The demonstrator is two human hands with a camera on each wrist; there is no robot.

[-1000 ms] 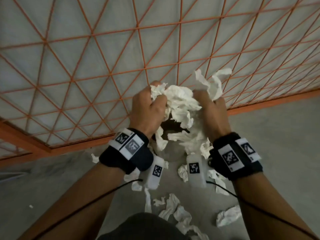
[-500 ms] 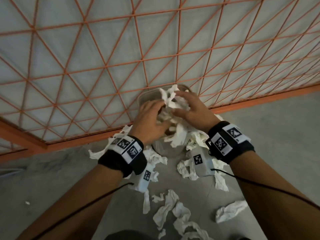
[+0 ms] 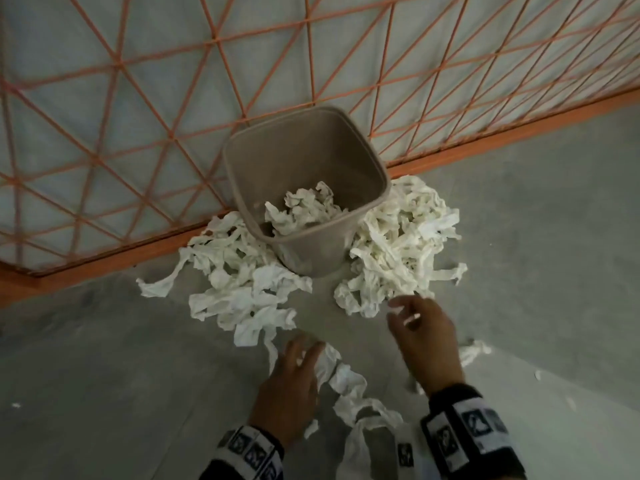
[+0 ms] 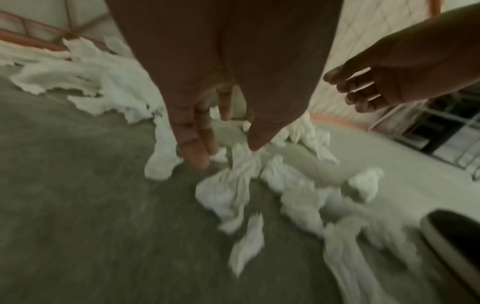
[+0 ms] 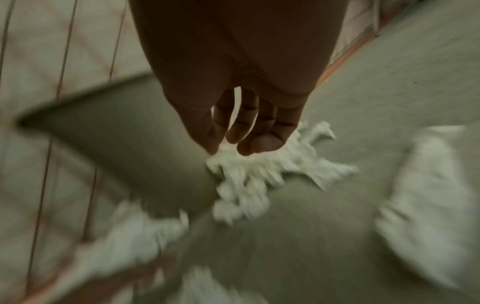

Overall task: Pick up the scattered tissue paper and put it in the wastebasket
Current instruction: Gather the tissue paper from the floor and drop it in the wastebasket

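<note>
A beige wastebasket (image 3: 231,174) stands on the floor against the orange lattice, with crumpled white tissue (image 3: 304,209) inside. Heaps of tissue lie left (image 3: 242,285) and right (image 3: 401,244) of it. A tissue strip (image 3: 346,379) trails toward me. My left hand (image 3: 304,351) reaches down with straight fingers, its thumb touching that strip (image 4: 241,170). My right hand (image 3: 401,310) hovers with loosely curled fingers at the near edge of the right heap (image 5: 249,176) and holds nothing. The wastebasket's outer wall (image 5: 116,127) shows blurred in the right wrist view.
An orange lattice panel (image 3: 214,39) with an orange base rail (image 3: 485,147) backs the basket. The floor (image 3: 104,375) is grey concrete. A lone tissue piece (image 3: 476,351) lies at the right. A dark rounded shape (image 4: 454,242) sits near the left hand.
Both hands let the tissue bundle go over the basket, where it now lies, and came down and back toward me to the floor. The basket is now uncovered.
</note>
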